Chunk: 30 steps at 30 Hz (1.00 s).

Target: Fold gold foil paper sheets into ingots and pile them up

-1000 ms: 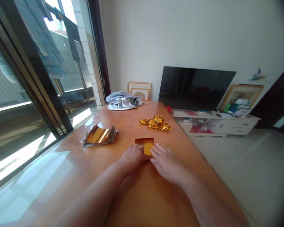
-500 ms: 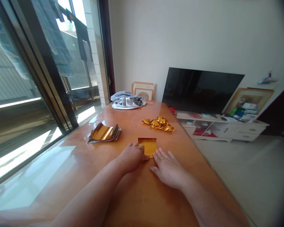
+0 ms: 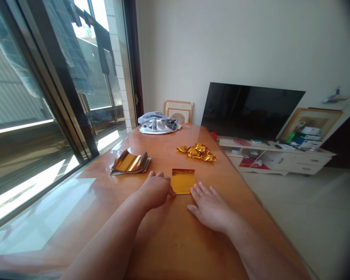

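Head view. Foil sheet (image 3: 183, 183) flat on table (image 3: 175, 233), between the hands. Left hand (image 3: 158, 190) curled at near-left corner; pinching or not, cannot tell. Right hand (image 3: 210, 210) spread flat, fingertips at near-right corner. Foil likely light, slick, easily creased; best held by edges. Table glossy. Beyond: TV (image 3: 251, 111), pale wall (image 3: 186, 46).

Left hand (image 3: 156, 190) now at the near-left corner of the gold sheet (image 3: 183, 183) (earlier partly over it)
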{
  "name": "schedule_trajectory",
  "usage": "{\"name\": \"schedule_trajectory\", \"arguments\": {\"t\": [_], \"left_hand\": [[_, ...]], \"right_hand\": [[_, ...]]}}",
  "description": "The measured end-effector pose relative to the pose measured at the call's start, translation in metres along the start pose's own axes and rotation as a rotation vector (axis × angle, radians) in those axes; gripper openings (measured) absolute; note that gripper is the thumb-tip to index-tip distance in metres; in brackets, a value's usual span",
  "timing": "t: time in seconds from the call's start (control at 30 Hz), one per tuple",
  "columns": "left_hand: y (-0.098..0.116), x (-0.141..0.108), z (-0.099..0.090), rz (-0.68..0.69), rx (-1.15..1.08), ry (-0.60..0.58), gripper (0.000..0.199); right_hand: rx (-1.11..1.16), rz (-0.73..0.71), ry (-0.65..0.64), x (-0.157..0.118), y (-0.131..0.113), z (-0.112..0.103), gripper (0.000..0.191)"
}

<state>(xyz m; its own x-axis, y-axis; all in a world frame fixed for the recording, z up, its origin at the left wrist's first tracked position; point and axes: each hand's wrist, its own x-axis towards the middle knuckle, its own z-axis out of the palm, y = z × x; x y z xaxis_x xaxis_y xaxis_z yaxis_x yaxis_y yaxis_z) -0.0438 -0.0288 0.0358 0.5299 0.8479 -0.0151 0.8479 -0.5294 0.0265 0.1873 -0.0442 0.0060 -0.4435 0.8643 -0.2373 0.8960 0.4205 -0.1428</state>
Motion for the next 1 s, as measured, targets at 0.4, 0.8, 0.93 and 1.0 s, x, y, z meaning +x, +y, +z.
{"name": "schedule_trajectory", "arguments": {"t": [0.4,0.8,0.93,1.0], "left_hand": [[0.033,0.013,0.015,0.087,0.010,0.141,0.024],[0.035,0.008,0.007,0.117,-0.032,-0.004,0.026],[0.037,0.008,0.004,0.120,-0.036,-0.009,0.026],[0.038,0.008,0.005,0.114,-0.038,0.000,0.027]], "right_hand": [[0.028,-0.014,0.000,-0.003,-0.002,-0.004,0.080],[0.015,0.003,-0.012,-0.006,0.011,-0.007,0.077],[0.011,0.009,0.065,-0.004,0.016,-0.013,0.068],[0.065,0.007,0.216,-0.001,0.014,-0.017,0.059]]}}
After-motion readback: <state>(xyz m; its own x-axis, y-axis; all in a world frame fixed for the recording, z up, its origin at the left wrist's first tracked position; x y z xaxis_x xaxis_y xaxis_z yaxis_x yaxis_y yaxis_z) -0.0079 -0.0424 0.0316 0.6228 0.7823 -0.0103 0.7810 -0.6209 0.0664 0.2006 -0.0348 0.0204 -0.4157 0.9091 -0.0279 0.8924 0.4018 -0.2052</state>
